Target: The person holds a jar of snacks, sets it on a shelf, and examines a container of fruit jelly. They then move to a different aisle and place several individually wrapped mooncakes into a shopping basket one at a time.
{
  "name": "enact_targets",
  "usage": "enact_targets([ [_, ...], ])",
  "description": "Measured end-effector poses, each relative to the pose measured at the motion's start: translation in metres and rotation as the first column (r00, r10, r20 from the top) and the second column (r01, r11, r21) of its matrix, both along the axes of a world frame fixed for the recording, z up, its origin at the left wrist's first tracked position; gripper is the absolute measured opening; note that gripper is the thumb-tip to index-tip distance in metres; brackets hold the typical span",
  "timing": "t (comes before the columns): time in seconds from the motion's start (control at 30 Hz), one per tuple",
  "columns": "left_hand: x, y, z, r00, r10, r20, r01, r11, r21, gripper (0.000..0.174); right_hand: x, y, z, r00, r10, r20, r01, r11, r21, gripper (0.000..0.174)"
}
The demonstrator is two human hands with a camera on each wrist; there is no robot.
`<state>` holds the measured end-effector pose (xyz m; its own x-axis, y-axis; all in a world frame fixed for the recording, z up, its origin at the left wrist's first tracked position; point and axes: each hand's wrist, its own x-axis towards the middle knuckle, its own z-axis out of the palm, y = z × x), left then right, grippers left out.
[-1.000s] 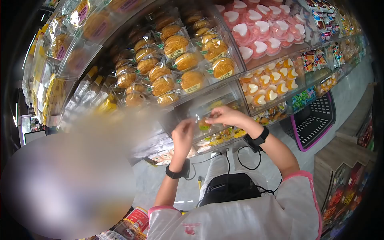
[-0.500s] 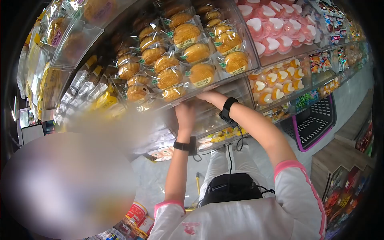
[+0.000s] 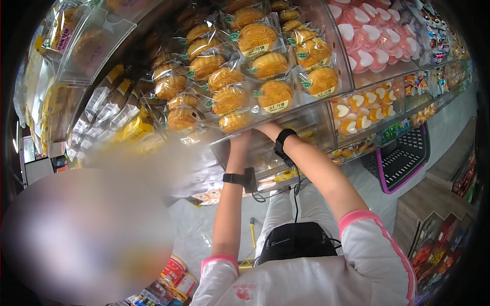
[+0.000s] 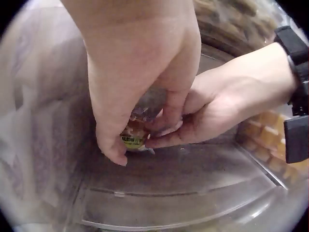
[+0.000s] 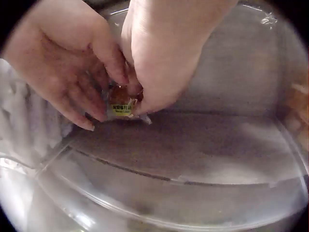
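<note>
A small clear-wrapped pastry with a green-yellow label (image 5: 121, 107) sits low in a clear bin (image 4: 193, 169), between both hands. The left hand (image 4: 140, 63) reaches down around its left side, fingers bent and spread about the wrapper. From the other side the right hand (image 5: 161, 58) pinches the wrapper's edge with thumb and fingers. In the head view both hands are mostly hidden under the upper shelf's front edge, with the left wrist (image 3: 238, 158) and right wrist (image 3: 286, 143) showing.
Wrapped round mooncakes (image 3: 275, 97) fill the shelf above. Pink heart-topped cups (image 3: 372, 38) and orange ones (image 3: 365, 109) are to the right. A black basket with a purple rim (image 3: 403, 158) stands at the lower right. White packets (image 5: 29, 108) flank the bin's left side.
Both hands, holding the small wrapped pastry in front of the shelf one second ago, have moved forward and down into the lower bin. The head view has shifted, so the shelves appear further right.
</note>
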<state>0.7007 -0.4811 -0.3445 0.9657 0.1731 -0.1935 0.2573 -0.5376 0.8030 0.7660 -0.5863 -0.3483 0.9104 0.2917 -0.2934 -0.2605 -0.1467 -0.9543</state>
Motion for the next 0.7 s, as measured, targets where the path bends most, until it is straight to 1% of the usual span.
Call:
enact_targets([
  [0.07,-0.002,0.005,-0.004,0.999,-0.014,-0.037,0.015,0.999,0.03,0.038,0.0,0.004,-0.002,1.0,-0.005,0.018,0.006,1.0,-0.02,0.028],
  [0.17,-0.003,0.0,0.015,0.981,0.051,-0.188,-0.04,0.997,0.059,0.042,-0.001,0.01,-0.004,0.999,-0.012,0.044,0.014,0.998,-0.055,0.027],
  [0.27,-0.002,0.002,0.007,0.978,0.08,-0.195,-0.102,0.989,-0.108,0.044,0.003,0.011,-0.002,0.998,-0.003,0.062,0.008,0.996,-0.086,0.027],
  [0.37,-0.01,-0.007,0.042,0.979,0.004,-0.206,-0.048,0.977,-0.209,0.048,0.001,0.002,0.008,0.998,0.029,0.054,-0.024,0.996,-0.09,0.026],
  [0.4,-0.017,-0.006,0.027,0.999,-0.006,-0.053,-0.013,0.935,-0.354,0.051,-0.003,-0.007,0.012,0.998,0.045,0.04,-0.041,0.996,-0.082,0.026],
  [0.5,-0.049,-0.021,0.104,0.958,-0.024,-0.285,-0.06,0.958,-0.28,0.051,-0.027,-0.039,0.026,0.993,0.094,-0.072,-0.096,0.995,-0.014,0.025],
  [0.53,-0.066,-0.014,0.098,0.953,-0.138,-0.269,0.031,0.93,-0.367,0.05,-0.038,-0.056,0.032,0.976,0.128,-0.177,-0.124,0.992,0.034,0.025],
  [0.57,-0.082,-0.004,0.094,0.938,-0.25,-0.242,0.121,0.886,-0.447,0.05,-0.053,-0.07,0.04,0.978,0.138,-0.154,-0.124,0.987,0.098,0.024],
  [0.6,-0.096,-0.001,0.112,0.923,-0.305,-0.233,0.191,0.892,-0.41,0.049,-0.064,-0.089,0.067,0.947,0.192,-0.257,-0.175,0.981,0.086,0.023],
  [0.63,-0.112,-0.001,0.133,0.907,-0.354,-0.228,0.256,0.893,-0.369,0.049,-0.078,-0.108,0.076,0.945,0.231,-0.229,-0.184,0.96,0.211,0.023],
  [0.67,-0.129,0.0,0.149,0.917,-0.319,-0.238,0.199,0.885,-0.421,0.049,-0.09,-0.128,0.086,0.955,0.255,-0.149,-0.233,0.961,0.149,0.021],
  [0.7,-0.146,0.003,0.159,0.927,-0.282,-0.248,0.138,0.871,-0.472,0.048,-0.102,-0.148,0.096,0.961,0.269,-0.071,-0.268,0.963,0.026,0.021],
])
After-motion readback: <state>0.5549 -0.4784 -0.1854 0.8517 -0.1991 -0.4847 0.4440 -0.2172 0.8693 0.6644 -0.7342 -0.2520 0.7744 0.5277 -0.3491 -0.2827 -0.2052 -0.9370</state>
